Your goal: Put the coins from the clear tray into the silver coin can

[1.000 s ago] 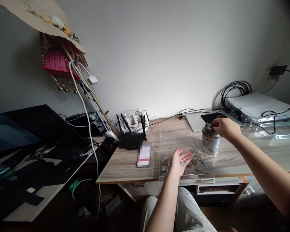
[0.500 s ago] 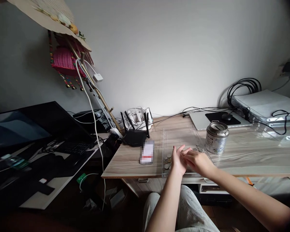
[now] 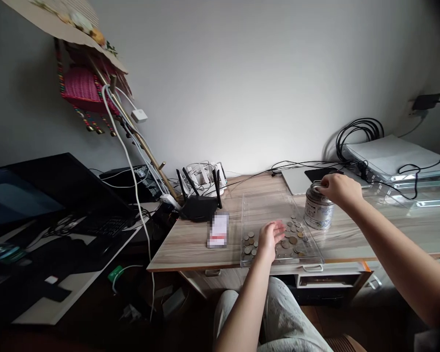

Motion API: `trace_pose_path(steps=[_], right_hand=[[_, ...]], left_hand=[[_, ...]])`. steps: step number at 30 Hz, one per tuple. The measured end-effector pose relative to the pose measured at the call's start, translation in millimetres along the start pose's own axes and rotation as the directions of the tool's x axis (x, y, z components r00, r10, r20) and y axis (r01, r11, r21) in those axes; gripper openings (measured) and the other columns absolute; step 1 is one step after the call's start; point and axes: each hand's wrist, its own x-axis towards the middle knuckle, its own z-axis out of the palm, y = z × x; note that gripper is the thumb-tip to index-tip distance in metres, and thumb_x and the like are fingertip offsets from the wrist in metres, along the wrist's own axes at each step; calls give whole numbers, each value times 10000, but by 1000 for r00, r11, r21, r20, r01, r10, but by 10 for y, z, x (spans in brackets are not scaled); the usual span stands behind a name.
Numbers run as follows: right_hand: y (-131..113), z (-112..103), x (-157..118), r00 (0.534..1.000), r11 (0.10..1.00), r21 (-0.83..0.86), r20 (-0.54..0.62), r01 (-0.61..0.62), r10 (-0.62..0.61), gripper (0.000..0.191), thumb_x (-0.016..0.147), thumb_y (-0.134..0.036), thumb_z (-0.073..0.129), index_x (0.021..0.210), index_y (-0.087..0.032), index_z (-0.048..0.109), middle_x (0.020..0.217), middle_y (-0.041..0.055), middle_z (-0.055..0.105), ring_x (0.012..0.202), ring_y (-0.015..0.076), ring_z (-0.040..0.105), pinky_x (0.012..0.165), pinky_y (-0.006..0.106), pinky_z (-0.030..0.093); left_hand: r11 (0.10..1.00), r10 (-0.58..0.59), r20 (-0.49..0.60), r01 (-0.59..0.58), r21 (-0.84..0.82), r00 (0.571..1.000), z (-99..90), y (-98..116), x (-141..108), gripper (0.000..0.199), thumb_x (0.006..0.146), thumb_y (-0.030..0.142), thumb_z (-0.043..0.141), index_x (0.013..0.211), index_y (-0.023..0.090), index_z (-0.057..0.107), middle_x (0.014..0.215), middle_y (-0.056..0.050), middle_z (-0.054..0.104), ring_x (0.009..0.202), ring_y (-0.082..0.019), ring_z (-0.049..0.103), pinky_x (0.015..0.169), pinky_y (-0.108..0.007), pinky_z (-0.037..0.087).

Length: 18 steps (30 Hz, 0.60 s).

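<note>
Coins (image 3: 291,233) — small round metal pieces, silver and brownish — are lying scattered in the clear acrylic tray (image 3: 317,258) that is sitting at the front edge of our pale wood-grain desk (image 3: 190,244). Half a second ago our two hands were meeting over that tray; now they are apart again, just as they were a second ago. Our right hand (image 3: 338,188) is hovering at the top of the small round silver tin with a slotted lid (image 3: 317,211), which is standing just beside the tray's far right corner. The fingers are pinching together over the lid, but whether a coin is sitting between them we cannot tell — it is too small to make out. Our left hand (image 3: 270,237) is waiting over the tray, palm up and loosely cupped, fingers relaxed; anything resting in it is not showing clearly.

We are reading this shuttle — tray, tin, tray, tin — as coins going from the tray to the tin one at a time, with plenty still lying in the tray.

Further off, a black router with upright antennas (image 3: 199,205) is standing near the wall, and a small white card (image 3: 218,230) is lying left of the tray.
</note>
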Motion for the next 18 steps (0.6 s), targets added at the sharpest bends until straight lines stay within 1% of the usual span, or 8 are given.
trace_pose_path(steps=[2, 4, 5, 7, 9, 12, 15, 18], right_hand=[[-175, 115, -172, 991, 989, 63, -29, 133, -132, 320, 770, -382, 404, 855, -183, 638, 794, 91, 617, 686, 175, 537, 564, 270, 354], [-392, 297, -374, 944, 938, 152, 64, 310, -323, 311, 793, -361, 379, 924, -210, 617, 886, 74, 614, 718, 159, 546, 588, 258, 369], [-502, 404, -471, 883, 890, 206, 164, 406, -440, 301, 780, -363, 406, 946, -214, 608, 920, 71, 608, 728, 154, 552, 602, 252, 379], [-693, 612, -622, 759, 825, 226, 324, 518, -565, 336, 710, -376, 508, 976, -190, 594, 979, 101, 587, 806, 189, 557, 651, 267, 393], [-817, 767, -700, 723, 830, 180, 417, 529, -551, 383, 665, -375, 557, 979, -160, 589, 991, 138, 575, 844, 226, 554, 668, 291, 396], [-867, 868, -707, 691, 864, 232, 524, 448, -498, 340, 668, -396, 548, 924, -179, 605, 888, 99, 610, 738, 193, 567, 597, 269, 389], [-820, 886, -674, 575, 829, 378, 598, 412, -558, 271, 624, -387, 583, 811, -199, 634, 756, 28, 629, 644, 150, 551, 525, 231, 360], [-757, 881, -644, 491, 783, 479, 610, 397, -622, 216, 599, -330, 596, 741, -176, 650, 694, 8, 625, 601, 123, 536, 502, 211, 346]], left_hand=[[975, 67, -5, -65, 211, 998, -68, 39, 23, 179, 727, 231, 486, 819, 153, 618, 929, -106, 619, 904, -212, 561, 830, -357, 409], [901, 115, 41, -121, 417, 993, -168, 112, 39, 73, 672, 189, 551, 707, 186, 615, 929, -88, 622, 1044, -239, 493, 924, -358, 342], [862, 129, 61, -143, 486, 990, -223, 158, 44, 33, 636, 167, 584, 642, 197, 595, 924, -84, 618, 1109, -253, 445, 960, -360, 303], [770, 110, 66, -127, 626, 992, -329, 256, 49, 131, 544, 101, 631, 535, 197, 543, 898, -97, 600, 1177, -298, 370, 1004, -400, 225], [707, 59, 35, -66, 705, 998, -416, 348, 50, 197, 494, 47, 623, 482, 195, 495, 866, -114, 586, 1186, -332, 351, 1002, -445, 203], [679, -41, 17, 15, 734, 999, -510, 445, 44, 228, 499, 48, 605, 453, 204, 446, 767, -113, 591, 1090, -323, 459, 924, -442, 326], [596, -177, 63, 56, 801, 982, -564, 495, 15, 186, 529, 75, 591, 454, 203, 478, 585, -78, 569, 813, -292, 593, 750, -432, 446], [440, -357, 163, 12, 898, 920, -569, 500, -28, 126, 539, 76, 573, 484, 187, 551, 502, -42, 539, 561, -224, 572, 607, -427, 473]])
